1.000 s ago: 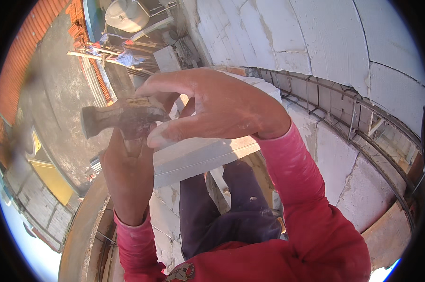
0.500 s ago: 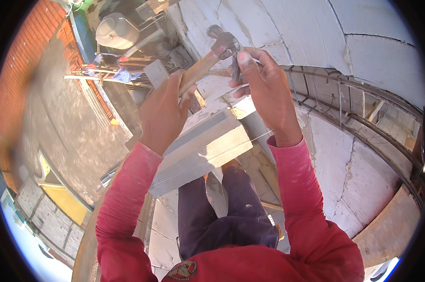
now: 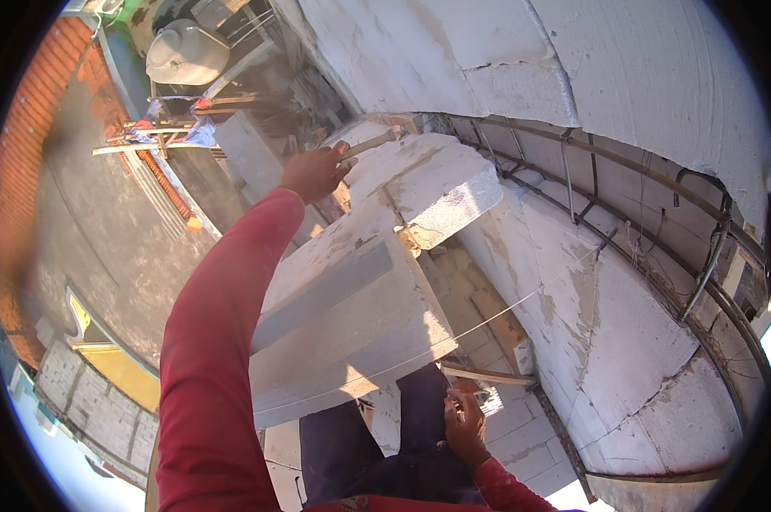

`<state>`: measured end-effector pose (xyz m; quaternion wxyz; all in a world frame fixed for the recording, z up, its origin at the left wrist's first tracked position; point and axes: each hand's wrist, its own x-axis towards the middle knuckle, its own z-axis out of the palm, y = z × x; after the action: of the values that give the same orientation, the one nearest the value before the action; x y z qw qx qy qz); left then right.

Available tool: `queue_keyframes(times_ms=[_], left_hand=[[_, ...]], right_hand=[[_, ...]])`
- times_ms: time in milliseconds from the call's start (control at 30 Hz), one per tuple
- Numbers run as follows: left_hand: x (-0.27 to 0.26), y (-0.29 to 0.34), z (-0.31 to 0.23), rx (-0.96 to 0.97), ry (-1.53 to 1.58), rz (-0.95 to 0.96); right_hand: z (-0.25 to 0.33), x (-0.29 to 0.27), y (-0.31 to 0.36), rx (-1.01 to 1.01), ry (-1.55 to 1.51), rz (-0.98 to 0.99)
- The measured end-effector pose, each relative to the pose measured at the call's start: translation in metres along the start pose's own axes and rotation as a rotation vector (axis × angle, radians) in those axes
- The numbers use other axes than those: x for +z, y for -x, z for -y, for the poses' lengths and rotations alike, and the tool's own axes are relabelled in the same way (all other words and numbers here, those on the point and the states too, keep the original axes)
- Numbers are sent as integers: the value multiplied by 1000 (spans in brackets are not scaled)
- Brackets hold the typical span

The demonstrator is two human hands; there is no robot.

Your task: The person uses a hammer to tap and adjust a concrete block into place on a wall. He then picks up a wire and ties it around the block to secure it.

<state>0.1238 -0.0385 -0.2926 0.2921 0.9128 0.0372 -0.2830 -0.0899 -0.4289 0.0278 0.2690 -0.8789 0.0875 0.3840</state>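
Stretched forward and left, my left hand [image 3: 315,173] is closed round the wooden handle of a hammer [image 3: 370,142], low over the far end of the pale block wall. The hammer's head is hard to make out there. My right hand [image 3: 466,433] is down by my right thigh, its fingers curled together; what they hold, if anything, is too small to name. Between my arms lies a large pale grey block [image 3: 360,328] with a darker strip along its top. A thin string [image 3: 503,312] crosses its near face and runs off to the right.
At right, a steel bar cage [image 3: 603,162] runs between pale block walls [image 3: 565,299]. A wooden strip [image 3: 488,374] lies beyond my right hand. Far left are a white tank [image 3: 187,53], an orange tiled roof [image 3: 40,128] and a grey surface [image 3: 104,230] below.
My left hand has carried the hammer forward, down to the wall. My right hand has left the hammer's head and dropped to my thigh. The view has shifted.
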Motion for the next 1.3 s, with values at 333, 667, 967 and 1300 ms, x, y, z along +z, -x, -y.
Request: queue_keyframes(times_ms=[333, 667, 967, 1300], left_hand=[[65, -84, 7, 112, 70, 56], [95, -116, 4, 216, 160, 86], [125, -140, 14, 198, 172, 46], [122, -143, 7, 150, 191, 108]], right_hand=[[14, 29, -19, 41, 39, -18], [-7, 38, -8, 83, 158, 60], [-15, 43, -2, 110, 177, 18], [-18, 43, -9, 123, 167, 17]])
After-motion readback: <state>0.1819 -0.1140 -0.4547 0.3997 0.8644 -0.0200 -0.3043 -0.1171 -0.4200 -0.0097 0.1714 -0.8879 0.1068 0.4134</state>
